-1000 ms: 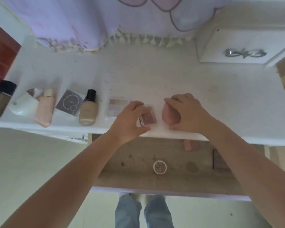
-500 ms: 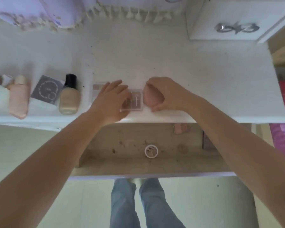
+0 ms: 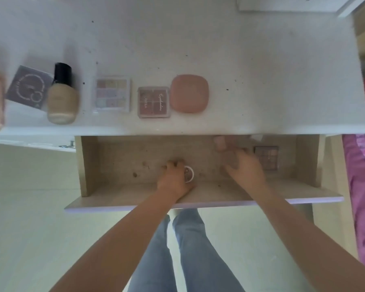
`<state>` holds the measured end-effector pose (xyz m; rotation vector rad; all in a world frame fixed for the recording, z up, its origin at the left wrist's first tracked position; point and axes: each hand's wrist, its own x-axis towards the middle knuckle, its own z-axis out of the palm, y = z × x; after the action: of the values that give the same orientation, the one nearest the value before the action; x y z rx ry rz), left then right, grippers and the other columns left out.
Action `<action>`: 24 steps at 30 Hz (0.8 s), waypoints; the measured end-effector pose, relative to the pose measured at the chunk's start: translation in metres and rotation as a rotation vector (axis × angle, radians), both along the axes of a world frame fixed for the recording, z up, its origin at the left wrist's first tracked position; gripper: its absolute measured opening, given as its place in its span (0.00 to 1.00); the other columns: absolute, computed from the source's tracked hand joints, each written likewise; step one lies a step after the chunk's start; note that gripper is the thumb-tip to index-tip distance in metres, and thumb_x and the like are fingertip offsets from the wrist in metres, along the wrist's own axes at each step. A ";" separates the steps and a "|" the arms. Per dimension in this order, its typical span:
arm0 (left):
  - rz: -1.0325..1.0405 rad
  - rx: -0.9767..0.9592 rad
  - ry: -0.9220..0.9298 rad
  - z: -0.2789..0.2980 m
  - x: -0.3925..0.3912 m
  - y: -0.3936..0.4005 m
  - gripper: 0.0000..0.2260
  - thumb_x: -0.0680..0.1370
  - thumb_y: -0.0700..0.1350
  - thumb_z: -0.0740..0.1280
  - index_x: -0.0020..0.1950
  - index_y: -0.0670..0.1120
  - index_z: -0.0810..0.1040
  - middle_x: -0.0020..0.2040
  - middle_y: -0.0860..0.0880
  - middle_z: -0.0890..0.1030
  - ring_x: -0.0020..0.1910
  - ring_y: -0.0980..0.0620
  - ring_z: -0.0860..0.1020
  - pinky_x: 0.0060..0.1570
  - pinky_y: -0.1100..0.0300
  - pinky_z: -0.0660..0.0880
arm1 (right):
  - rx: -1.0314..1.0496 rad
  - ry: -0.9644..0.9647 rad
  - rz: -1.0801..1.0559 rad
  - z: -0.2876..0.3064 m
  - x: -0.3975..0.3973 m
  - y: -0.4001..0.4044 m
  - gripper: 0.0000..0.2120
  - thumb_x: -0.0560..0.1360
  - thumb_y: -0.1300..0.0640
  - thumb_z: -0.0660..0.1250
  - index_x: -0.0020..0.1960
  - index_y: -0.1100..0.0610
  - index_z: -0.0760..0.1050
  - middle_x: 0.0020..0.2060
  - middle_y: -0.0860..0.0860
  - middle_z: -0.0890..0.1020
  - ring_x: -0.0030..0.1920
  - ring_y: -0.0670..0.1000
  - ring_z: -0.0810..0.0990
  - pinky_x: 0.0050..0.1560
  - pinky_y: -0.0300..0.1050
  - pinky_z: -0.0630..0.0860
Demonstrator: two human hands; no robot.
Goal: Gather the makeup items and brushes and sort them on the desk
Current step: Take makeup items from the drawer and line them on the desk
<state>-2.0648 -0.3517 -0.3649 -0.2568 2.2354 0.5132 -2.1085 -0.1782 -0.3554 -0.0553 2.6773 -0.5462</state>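
hands (image 3: 209,171) in drawer (image 3: 89,165), left on jar (image 3: 189,172)

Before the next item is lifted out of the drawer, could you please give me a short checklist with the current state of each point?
1. Left hand has a grip on the small round jar: ok, fingers curl around it.
2. Right hand holds an item: cannot tell, it is blurred.
3. Drawer is open far enough to lift things out: ok.
4. Bare space on the desk to the right of the pink compact: ok.
5. Items left in the drawer are found: ok, a palette by the right side and a pinkish item at the back.
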 end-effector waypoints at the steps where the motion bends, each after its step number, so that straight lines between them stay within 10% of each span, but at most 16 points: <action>1: 0.005 -0.023 -0.004 -0.005 -0.002 0.005 0.32 0.73 0.56 0.66 0.72 0.45 0.58 0.69 0.41 0.60 0.65 0.40 0.66 0.61 0.51 0.69 | 0.035 -0.051 -0.046 -0.010 -0.007 -0.003 0.22 0.73 0.54 0.66 0.65 0.60 0.68 0.59 0.62 0.73 0.59 0.61 0.73 0.52 0.47 0.71; 8: 0.030 -0.099 0.001 -0.018 -0.012 0.022 0.30 0.74 0.54 0.66 0.69 0.42 0.59 0.66 0.39 0.63 0.61 0.38 0.71 0.56 0.50 0.72 | 0.124 -0.057 -0.246 -0.048 -0.034 -0.031 0.32 0.72 0.45 0.66 0.67 0.64 0.62 0.69 0.62 0.60 0.71 0.61 0.57 0.64 0.54 0.67; 14: 0.056 -0.068 0.035 -0.009 -0.011 0.018 0.25 0.73 0.50 0.67 0.67 0.43 0.63 0.63 0.40 0.66 0.57 0.39 0.73 0.54 0.50 0.73 | 0.035 -0.037 -0.161 -0.044 -0.022 -0.020 0.26 0.70 0.53 0.67 0.63 0.63 0.66 0.62 0.61 0.67 0.62 0.60 0.66 0.55 0.48 0.69; 22: 0.043 0.158 0.692 0.091 -0.018 0.025 0.23 0.67 0.51 0.70 0.60 0.43 0.75 0.53 0.44 0.77 0.49 0.46 0.77 0.46 0.63 0.68 | -0.304 0.244 0.174 0.048 -0.003 0.038 0.25 0.60 0.45 0.69 0.50 0.61 0.77 0.47 0.57 0.79 0.50 0.53 0.75 0.52 0.27 0.62; 24: 0.050 0.179 0.762 0.111 -0.039 0.033 0.24 0.69 0.50 0.72 0.61 0.43 0.74 0.54 0.45 0.78 0.51 0.46 0.76 0.49 0.63 0.66 | -0.222 0.383 0.242 0.071 -0.019 0.046 0.25 0.59 0.52 0.76 0.51 0.63 0.77 0.48 0.59 0.81 0.50 0.58 0.78 0.56 0.37 0.68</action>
<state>-2.1037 -0.3192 -0.2539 -0.0148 2.8903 0.9539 -2.1275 -0.1322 -0.2848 -0.5945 2.8981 -0.8198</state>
